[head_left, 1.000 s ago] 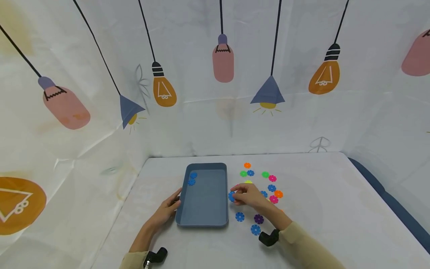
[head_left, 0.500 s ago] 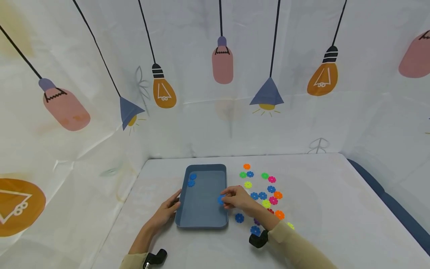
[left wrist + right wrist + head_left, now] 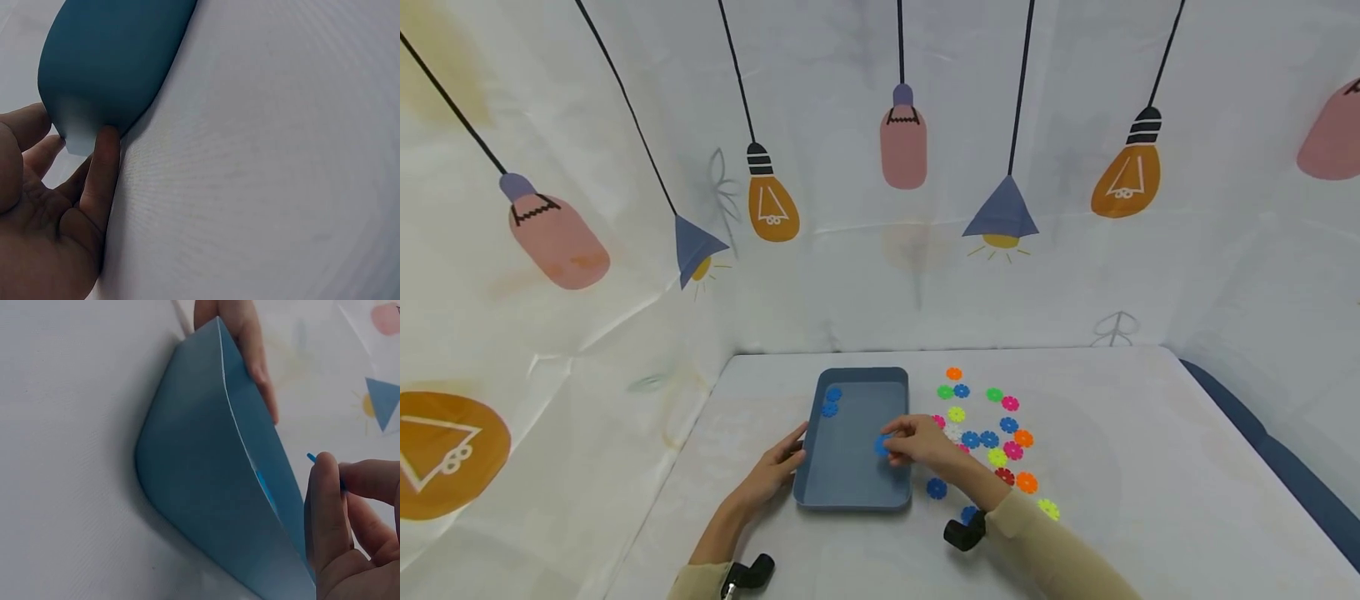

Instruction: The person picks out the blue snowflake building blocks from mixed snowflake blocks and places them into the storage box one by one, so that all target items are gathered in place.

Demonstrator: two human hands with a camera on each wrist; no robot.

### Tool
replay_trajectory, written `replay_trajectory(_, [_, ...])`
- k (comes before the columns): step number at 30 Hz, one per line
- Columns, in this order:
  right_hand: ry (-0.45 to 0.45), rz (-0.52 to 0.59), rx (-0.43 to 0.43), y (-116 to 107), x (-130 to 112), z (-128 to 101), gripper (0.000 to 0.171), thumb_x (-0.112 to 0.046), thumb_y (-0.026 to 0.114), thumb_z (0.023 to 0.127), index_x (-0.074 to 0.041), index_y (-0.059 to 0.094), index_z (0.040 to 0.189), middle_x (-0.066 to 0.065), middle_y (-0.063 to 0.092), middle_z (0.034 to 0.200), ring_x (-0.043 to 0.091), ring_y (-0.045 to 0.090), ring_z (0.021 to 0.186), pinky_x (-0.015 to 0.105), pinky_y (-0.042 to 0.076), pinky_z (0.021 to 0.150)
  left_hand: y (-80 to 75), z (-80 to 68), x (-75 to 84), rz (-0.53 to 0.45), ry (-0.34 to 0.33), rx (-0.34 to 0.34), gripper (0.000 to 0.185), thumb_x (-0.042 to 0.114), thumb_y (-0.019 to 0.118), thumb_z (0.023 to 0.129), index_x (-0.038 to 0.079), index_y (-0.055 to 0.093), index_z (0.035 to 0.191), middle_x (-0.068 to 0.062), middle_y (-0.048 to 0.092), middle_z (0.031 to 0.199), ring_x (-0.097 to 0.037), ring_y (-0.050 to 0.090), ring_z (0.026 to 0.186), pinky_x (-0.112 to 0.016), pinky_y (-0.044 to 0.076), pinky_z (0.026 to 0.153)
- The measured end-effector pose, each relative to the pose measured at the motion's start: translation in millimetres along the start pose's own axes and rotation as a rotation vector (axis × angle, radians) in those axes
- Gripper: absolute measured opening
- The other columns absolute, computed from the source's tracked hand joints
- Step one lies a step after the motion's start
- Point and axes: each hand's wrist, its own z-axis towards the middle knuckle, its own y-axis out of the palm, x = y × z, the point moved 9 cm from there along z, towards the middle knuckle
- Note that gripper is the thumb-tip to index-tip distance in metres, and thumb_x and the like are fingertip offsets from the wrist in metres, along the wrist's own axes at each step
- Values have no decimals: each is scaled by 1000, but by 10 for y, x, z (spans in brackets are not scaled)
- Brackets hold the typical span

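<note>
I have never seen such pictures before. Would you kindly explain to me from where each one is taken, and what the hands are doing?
No machine works here: these are a person's bare left hand and right hand. The wide picture comes from a camera worn on the head, looking forward and down. The two close pictures come from cameras worn on the wrists, one on each.

On the white table stands a blue-grey tray. Inside it, near the far left corner, lie two blue flower-shaped pieces. Right of the tray, more scattered pieces lie in several colours. The left hand touches the tray's left side; the right hand pinches a single blue piece above the tray.
</note>
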Motion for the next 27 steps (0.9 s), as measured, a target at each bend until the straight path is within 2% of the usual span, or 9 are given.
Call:
replay_trajectory(8, [21, 2, -4, 76, -11, 84, 32, -10, 70, 90, 4, 65, 118, 11, 62, 80, 17, 66, 69, 33, 57, 71, 16, 6, 20, -4, 13, -7, 58, 25, 50, 103, 20, 26, 155, -25, 34, 147, -41, 37, 133, -54, 40, 100])
replay_trajectory(16, [63, 27, 17, 121, 30, 184, 27, -10, 71, 90, 1, 67, 115, 13, 64, 85, 18, 67, 72, 34, 57, 72, 31, -16, 55, -11, 8, -3, 58, 25, 51, 103, 20, 27, 155, -26, 32, 149, -42, 36, 133, -54, 39, 100])
replay_trajectory(27, [68, 59, -3, 227, -7, 286, 26, -9, 70, 90, 1, 67, 114, 13, 65, 87, 18, 67, 72, 36, 57, 73, 22, -15, 43, -19, 0, 11, 57, 24, 52, 102, 20, 29, 155, -25, 33, 149, -42, 36, 134, -55, 38, 101])
